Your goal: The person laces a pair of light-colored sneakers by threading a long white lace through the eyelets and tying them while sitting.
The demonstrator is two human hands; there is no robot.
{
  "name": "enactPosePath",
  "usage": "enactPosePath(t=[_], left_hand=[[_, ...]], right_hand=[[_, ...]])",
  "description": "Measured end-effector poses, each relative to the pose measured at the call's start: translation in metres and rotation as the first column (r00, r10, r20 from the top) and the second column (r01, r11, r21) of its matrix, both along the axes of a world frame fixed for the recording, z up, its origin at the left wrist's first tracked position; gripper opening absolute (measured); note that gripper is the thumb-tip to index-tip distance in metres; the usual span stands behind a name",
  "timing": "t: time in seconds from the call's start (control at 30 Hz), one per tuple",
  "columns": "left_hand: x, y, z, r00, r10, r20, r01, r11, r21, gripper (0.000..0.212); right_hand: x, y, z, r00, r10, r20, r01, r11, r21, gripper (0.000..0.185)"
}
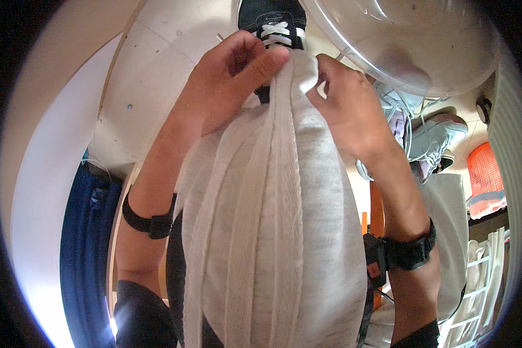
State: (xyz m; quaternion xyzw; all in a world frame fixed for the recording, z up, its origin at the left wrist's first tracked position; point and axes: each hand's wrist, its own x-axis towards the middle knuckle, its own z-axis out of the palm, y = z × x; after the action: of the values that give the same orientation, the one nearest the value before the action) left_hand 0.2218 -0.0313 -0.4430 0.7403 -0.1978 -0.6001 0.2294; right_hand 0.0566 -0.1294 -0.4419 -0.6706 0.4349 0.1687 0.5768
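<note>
A pale grey-white cloth (261,209) with several long woven tapes runs from the bottom of the view up to my hands. It looks like a trouser leg, but its far side is hidden. My left hand (232,74) pinches the cloth's upper end, thumb resting on top. On the other side of that end, my right hand (348,102) has its fingers curled onto a bunched fold. Just beyond the cloth is a black sneaker (272,19) with white laces, its near part covered. Black straps (150,224) go round both forearms.
A large clear plastic tub (417,48) overhangs the upper right. Below it are pale sneakers (435,135) and white cords. An orange mesh item (487,174) and a white rack (474,282) stand at the right. Dark blue curtain-like fabric (85,252) hangs at the left.
</note>
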Motion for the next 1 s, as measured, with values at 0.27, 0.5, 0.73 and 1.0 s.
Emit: enactPosePath(t=[0.27,0.5,0.73,1.0], left_hand=[[-0.004,-0.012,0.017,0.935,-0.257,0.245,0.291,0.95,-0.115,0.028],[0.03,-0.01,0.042,0.91,-0.223,-0.349,-0.006,0.836,-0.549,0.051],[-0.003,0.011,0.026,0.775,-0.562,0.288,0.574,0.817,0.052,0.02],[-0.008,0.013,0.003,0.72,-0.333,0.609,0.54,0.82,-0.19,0.022]], right_hand=[[0.024,-0.016,0.02,0.996,0.086,0.03,-0.082,0.989,-0.127,0.02],[-0.006,-0.007,0.004,0.803,-0.146,0.577,0.208,0.977,-0.043,0.017],[-0.003,0.008,0.004,0.975,0.101,0.197,-0.03,0.942,-0.334,0.014],[0.014,0.016,-0.005,0.988,0.153,-0.023,-0.148,0.884,-0.443,0.014]])
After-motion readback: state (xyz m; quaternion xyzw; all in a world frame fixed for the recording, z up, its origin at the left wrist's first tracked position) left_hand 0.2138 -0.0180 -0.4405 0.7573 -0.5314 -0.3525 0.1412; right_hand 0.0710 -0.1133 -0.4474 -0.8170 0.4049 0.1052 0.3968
